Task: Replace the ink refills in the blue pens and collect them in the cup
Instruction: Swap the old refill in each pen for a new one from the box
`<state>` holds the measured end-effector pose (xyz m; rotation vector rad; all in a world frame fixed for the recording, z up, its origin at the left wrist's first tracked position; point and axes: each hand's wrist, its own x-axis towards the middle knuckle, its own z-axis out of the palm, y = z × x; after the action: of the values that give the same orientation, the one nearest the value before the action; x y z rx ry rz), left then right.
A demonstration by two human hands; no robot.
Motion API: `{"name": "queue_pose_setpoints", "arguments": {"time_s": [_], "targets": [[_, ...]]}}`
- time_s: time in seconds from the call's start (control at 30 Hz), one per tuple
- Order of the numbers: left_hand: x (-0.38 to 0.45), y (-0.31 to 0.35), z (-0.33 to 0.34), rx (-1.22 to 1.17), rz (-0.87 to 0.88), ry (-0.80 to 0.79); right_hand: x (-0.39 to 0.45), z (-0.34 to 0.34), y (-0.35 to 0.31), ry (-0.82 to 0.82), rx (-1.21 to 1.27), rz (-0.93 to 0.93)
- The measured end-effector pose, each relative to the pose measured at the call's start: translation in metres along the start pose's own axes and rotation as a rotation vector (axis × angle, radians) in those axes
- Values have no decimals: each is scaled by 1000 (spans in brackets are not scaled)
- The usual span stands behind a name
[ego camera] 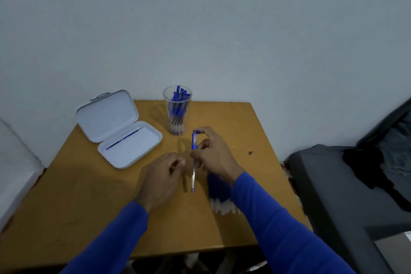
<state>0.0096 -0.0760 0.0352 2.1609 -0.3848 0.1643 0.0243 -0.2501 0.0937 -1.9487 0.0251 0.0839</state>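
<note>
My right hand [213, 151] holds a blue pen [194, 162] nearly upright above the middle of the wooden table [89, 196], blue cap end up, clear barrel pointing down toward me. My left hand [163, 176] hovers just left of the pen with fingers curled and nothing visible in them. A clear cup [177, 110] with several blue pens stands at the table's far edge. A pile of blue refills [219, 191] lies under my right wrist, partly hidden. One blue refill [122, 139] rests in the open white case [117, 127].
The white case sits open at the table's far left corner, lid leaning back toward the wall. A dark grey bag or piece of furniture [347, 184] stands right of the table. A white object [13, 173] is at the left edge.
</note>
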Motion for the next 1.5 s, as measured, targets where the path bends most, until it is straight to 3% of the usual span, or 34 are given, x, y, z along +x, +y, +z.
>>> {"name": "queue_pose_setpoints", "arguments": {"time_s": [0.2, 0.37, 0.83, 1.23, 1.5], "targets": [[-35, -1, -33, -254, -193, -2, -25, 47, -2, -63, 337, 119], [-49, -14, -47, -263, -270, -44, -37, 68, 10, -100, 462, 193], [-55, -21, -54, -239, -352, -82, -47, 70, 18, -223, 579, 213], [-52, -16, -54, -258, -432, -118, -47, 73, 24, -196, 578, 167], [-53, -17, -51, -220, -372, -88, -44, 74, 30, -202, 554, 144]]}}
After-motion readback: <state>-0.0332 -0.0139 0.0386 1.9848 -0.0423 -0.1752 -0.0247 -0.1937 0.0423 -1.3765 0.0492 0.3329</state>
